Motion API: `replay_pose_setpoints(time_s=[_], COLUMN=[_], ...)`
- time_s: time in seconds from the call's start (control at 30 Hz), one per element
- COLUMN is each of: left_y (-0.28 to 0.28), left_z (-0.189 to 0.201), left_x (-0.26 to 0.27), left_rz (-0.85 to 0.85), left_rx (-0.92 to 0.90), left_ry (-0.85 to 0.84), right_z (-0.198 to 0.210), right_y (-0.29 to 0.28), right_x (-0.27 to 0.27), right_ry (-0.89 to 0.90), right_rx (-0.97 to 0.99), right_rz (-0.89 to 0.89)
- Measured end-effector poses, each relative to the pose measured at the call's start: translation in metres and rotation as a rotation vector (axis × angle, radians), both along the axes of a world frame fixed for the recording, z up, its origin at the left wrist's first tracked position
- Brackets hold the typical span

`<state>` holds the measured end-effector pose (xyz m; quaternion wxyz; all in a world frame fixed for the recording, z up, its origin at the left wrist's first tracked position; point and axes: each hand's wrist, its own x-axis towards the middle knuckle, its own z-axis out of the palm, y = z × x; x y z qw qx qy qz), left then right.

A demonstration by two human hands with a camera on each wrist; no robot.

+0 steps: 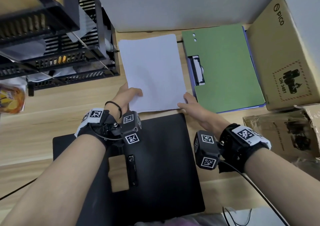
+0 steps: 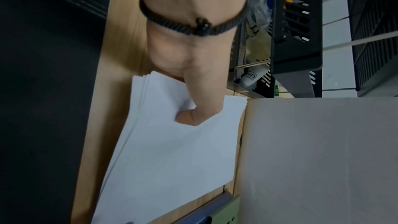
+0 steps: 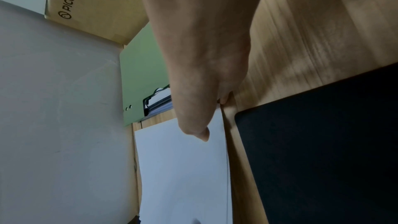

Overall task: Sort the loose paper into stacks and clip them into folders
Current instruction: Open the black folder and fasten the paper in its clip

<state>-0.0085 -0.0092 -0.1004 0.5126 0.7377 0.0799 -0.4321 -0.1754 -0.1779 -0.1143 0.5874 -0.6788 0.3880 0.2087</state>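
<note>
A stack of white paper [image 1: 152, 73] lies on the wooden desk [image 1: 43, 121] with its long axis running away from the person, tilted a little so the far end leans left; its near short edge sits just beyond a black folder [image 1: 155, 165] that lies open and flat close to the person; to the right of the stack, near but apart, lies a green folder [image 1: 223, 66] with its metal clip [image 1: 197, 69] along its left side, long axis likewise pointing away. The left hand [image 1: 126, 95] pinches the stack's near-left corner, thumb curled on top of the sheets; the right hand [image 1: 192, 107] is at the near-right corner, thumb lying on the top sheet and the other fingers reaching under the edge. The left wrist view shows what the head view cannot: the sheets [image 2: 172, 142] fan slightly at that corner, several edges stepped apart, with the thumb [image 2: 191, 113] pressed down on them; the fingers beneath are hidden; the right wrist view shows the thumb [image 3: 193, 118] over the paper's edge [image 3: 183, 168] and a fingertip tucked below the sheet. Only the head view takes in the black wire trays [image 1: 57, 52] to the left and the cardboard box [image 1: 284, 57] marked PICO to the right.
</note>
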Motion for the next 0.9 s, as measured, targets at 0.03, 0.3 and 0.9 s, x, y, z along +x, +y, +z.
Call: replay_pose_setpoints(time_s=[0.03,0.3,0.9], left_y=[0.003,0.04,0.141], left_z=[0.001,0.005,0.065], left_x=[-0.001,-0.026,-0.102], left_rz=[-0.026,-0.007,-0.181], left_rx=[0.023,-0.024,-0.186], left_ry=[-0.008,0.046,-0.312], right_z=[0.0,-0.004,0.085], right_y=[0.002,0.019,0.109], right_x=[-0.002,-0.015,-0.083], right_ry=[-0.001,-0.016,-0.601], right_rx=[0.004,-0.028,-0.056], right_rz=[0.006,-0.191,-0.431])
